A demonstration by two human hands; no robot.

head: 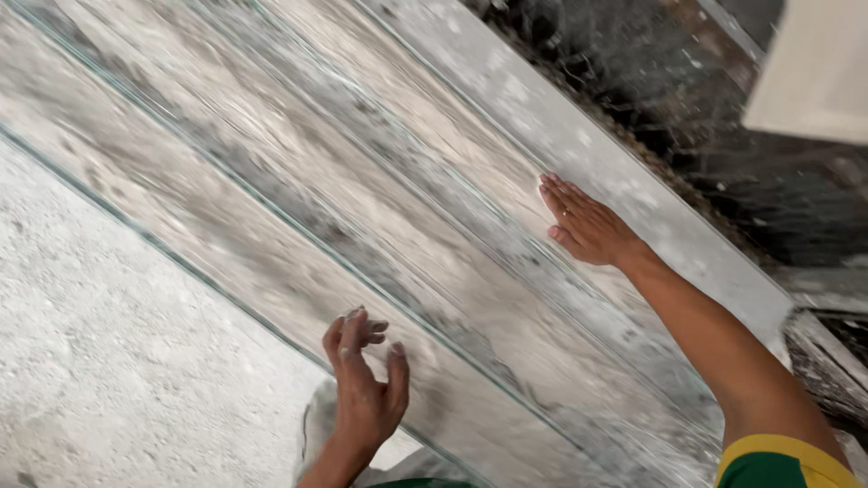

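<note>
A stack of glass sheets (434, 208) fills most of the view, running on a slant from the upper left to the lower right. The sheets are large, flat and dusty, with grey and brownish streaks over their faces. Their thin greenish edges show as long parallel lines, stepped one beside the next. The picture is blurred along those lines, so the exact count of sheets cannot be told.

The right hand (583, 224) lies flat on the glass near the stack's upper right side. Its fingers are straight and close together, pointing up and left, palm down on the surface; it presses and grips nothing. The bare forearm runs down to the lower right corner, where a green sleeve with a yellow band (782, 461) shows.

The left hand (366, 384) is at the lower middle, on the glass close to the lowest edge line. Its fingers are partly curled and the thumb stands apart; it touches the sheet without closing around it.

Left of the stack lies a pale, rough concrete floor (99, 361). Beyond the stack, at the upper right, is dark rubble (723, 117), and a pale board (818, 63) in the corner.
</note>
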